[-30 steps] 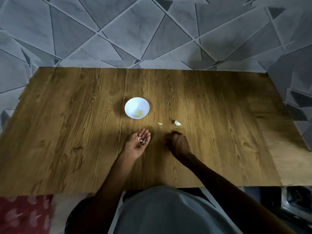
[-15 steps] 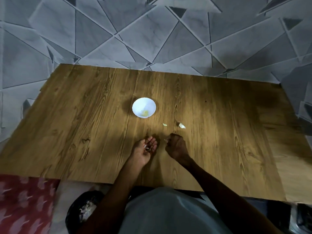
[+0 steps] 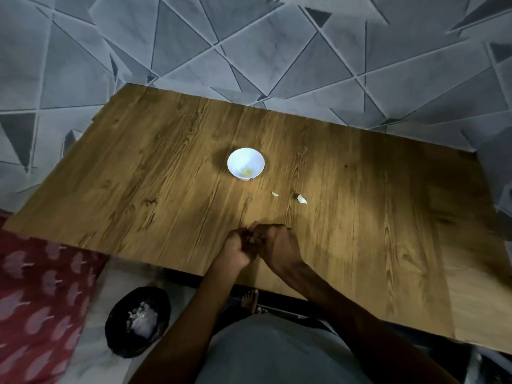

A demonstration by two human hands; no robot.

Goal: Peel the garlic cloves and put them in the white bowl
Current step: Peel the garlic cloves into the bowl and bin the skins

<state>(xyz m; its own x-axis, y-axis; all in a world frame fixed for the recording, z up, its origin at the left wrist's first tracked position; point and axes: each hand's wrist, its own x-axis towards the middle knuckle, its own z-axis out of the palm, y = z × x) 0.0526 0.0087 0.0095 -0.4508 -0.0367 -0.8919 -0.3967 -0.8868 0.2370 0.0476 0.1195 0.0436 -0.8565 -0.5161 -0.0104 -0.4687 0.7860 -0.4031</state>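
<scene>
The left hand (image 3: 238,246) and right hand (image 3: 279,245) meet over the table (image 3: 388,245) near its front edge. The fingers of both curl in on a pale bit (image 3: 252,239) pinched between them, probably garlic, though dim light hides most of it. Farther out on the wood lie a small clove (image 3: 274,194) and a large clove (image 3: 302,199), apart. Beyond them, to the left, stands the bowl (image 3: 235,159), with a yellowish clove (image 3: 246,171) in its bottom.
</scene>
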